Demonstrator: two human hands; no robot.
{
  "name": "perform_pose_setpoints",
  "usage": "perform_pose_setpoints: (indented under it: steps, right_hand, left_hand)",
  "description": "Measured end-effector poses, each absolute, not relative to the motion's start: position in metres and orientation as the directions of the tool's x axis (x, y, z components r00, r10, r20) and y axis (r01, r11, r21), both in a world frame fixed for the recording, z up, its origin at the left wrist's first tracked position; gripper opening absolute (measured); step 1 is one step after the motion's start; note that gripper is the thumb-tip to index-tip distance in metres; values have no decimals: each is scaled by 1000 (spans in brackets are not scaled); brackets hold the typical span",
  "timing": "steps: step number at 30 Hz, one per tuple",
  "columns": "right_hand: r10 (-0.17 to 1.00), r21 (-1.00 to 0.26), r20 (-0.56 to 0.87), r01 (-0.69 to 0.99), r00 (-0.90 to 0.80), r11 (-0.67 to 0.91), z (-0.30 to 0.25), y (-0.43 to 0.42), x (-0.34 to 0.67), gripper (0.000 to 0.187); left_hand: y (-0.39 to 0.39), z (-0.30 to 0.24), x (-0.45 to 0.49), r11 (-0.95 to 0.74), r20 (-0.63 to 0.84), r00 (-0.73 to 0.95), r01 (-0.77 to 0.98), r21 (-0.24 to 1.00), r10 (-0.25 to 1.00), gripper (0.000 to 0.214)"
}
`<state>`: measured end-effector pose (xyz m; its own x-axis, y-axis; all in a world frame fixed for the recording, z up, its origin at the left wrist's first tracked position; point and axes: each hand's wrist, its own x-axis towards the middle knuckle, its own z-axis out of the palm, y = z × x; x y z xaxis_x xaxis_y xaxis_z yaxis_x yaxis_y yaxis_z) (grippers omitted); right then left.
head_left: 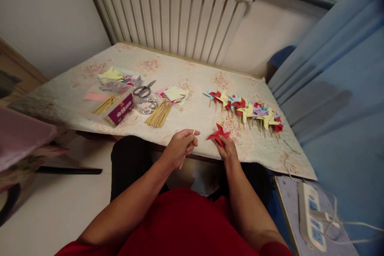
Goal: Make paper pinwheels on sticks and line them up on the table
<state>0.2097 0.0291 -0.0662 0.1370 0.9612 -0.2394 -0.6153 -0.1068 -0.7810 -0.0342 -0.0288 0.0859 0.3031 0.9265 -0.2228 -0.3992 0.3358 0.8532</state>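
Between the fingers of my left hand (181, 146) is a thin wooden stick (182, 163), its lower end poking out below the palm. My right hand (227, 150) grips a red paper pinwheel (219, 132) from below, the folded blades facing up. The two hands are apart, just over the table's near edge. Ahead of the right hand lie several finished pinwheels (246, 113) on sticks, in yellow, red, blue and purple. A bundle of sticks (159, 115) lies beyond my left hand, beside a stack of coloured paper squares (174, 93).
A clear plastic box (103, 117) with a purple label holds more sticks at the left. Scissors (144, 89) rest on a round container of metal pins (146, 106). Coloured paper pieces (111, 75) lie behind. A power strip (310, 212) sits at the lower right, beside a blue curtain (339, 76).
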Motion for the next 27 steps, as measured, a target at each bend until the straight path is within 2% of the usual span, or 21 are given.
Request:
perform_pose_setpoints:
  steps: [11, 21, 27]
  right_hand:
    - [959, -771, -247, -627, 138, -108, -66, 30, 209, 26]
    - [956, -773, -255, -624, 145, -111, -66, 29, 209, 27]
    - [956, -779, -254, -617, 147, -112, -67, 30, 210, 25]
  left_hand:
    - [-29, 90, -33, 319, -228, 274, -356, 878, 934, 20]
    - [-30, 87, -32, 309, -204, 285, -396, 865, 937, 30]
    - [-31, 89, -34, 326, -221, 294, -384, 864, 930, 25]
